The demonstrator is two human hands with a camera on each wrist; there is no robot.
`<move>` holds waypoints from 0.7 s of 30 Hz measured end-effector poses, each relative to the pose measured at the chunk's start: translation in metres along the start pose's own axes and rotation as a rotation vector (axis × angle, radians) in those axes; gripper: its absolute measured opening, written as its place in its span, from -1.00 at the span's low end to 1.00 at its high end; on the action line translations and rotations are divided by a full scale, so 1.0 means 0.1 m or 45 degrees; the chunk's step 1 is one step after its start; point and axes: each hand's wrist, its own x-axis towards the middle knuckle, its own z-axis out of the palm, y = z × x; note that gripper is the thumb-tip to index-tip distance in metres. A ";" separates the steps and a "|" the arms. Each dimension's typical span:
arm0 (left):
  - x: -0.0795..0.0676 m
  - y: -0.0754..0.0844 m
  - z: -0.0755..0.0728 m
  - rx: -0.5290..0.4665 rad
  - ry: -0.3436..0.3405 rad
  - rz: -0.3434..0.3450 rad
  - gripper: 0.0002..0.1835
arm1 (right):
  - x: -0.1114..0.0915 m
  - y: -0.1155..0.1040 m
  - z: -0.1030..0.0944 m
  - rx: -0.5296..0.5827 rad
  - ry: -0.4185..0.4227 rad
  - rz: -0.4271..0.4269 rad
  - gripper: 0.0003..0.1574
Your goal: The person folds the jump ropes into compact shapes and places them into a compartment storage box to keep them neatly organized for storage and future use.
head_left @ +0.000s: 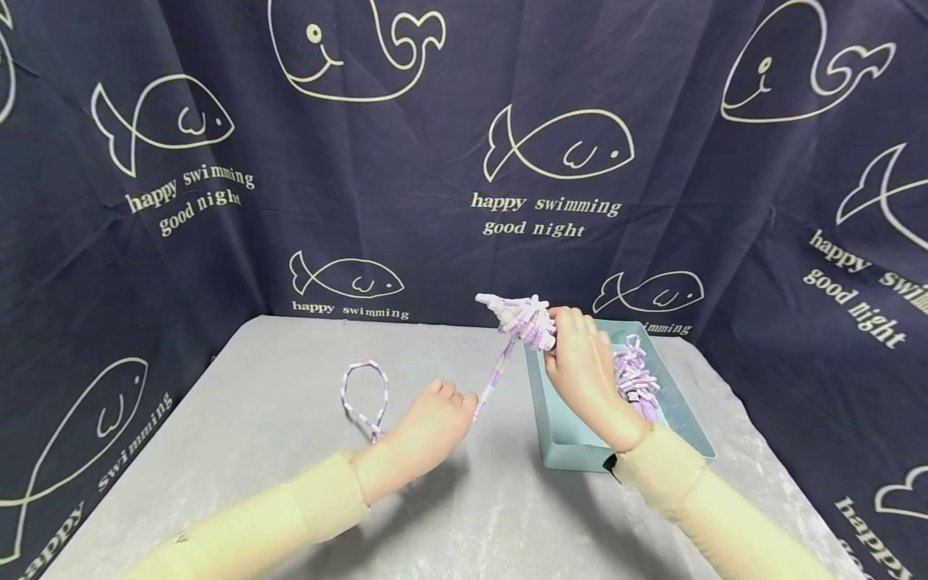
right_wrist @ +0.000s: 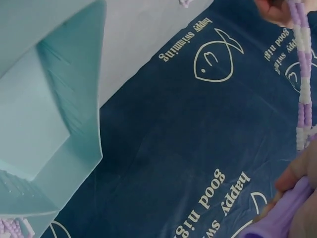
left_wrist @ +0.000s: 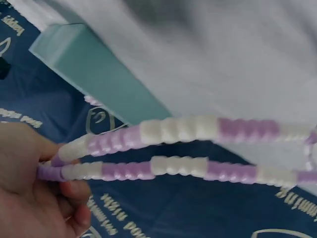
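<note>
A jump rope of purple and white beads runs between the two hands. My left hand pinches a doubled length of its beaded cord over the middle of the table. To the left of that hand shows a beaded loop. My right hand, raised over the left side of the bin, grips the bunched, wound part of the rope. In the right wrist view the same hand holds a smooth purple handle. Two beaded strands stretch down from the bunch to the left hand.
A light blue-green plastic bin stands on the right of the grey table. Another purple and white beaded bundle lies inside it, against the right side. Dark blue printed curtains enclose the table at the back and sides.
</note>
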 end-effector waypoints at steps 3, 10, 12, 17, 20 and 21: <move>0.01 0.02 -0.10 0.016 0.022 0.065 -0.82 | 0.00 0.00 0.04 -0.064 -0.038 0.020 -0.49; 0.03 0.03 -0.29 0.069 0.086 0.151 -0.83 | -0.01 -0.02 0.11 -0.204 -0.065 0.003 -0.50; 0.04 0.03 -0.33 0.085 0.118 0.164 -0.82 | -0.01 -0.02 0.13 -0.253 -0.046 -0.025 -0.49; 0.09 0.01 -0.47 0.115 0.170 0.184 -0.79 | -0.02 -0.02 0.22 -0.386 0.073 -0.118 -0.69; 0.12 -0.03 -0.56 0.120 0.180 0.195 -0.81 | -0.02 -0.01 0.26 -0.442 0.140 -0.187 -0.91; 0.13 -0.04 -0.59 0.118 0.188 0.196 -0.82 | -0.02 -0.01 0.27 -0.454 0.163 -0.213 -0.96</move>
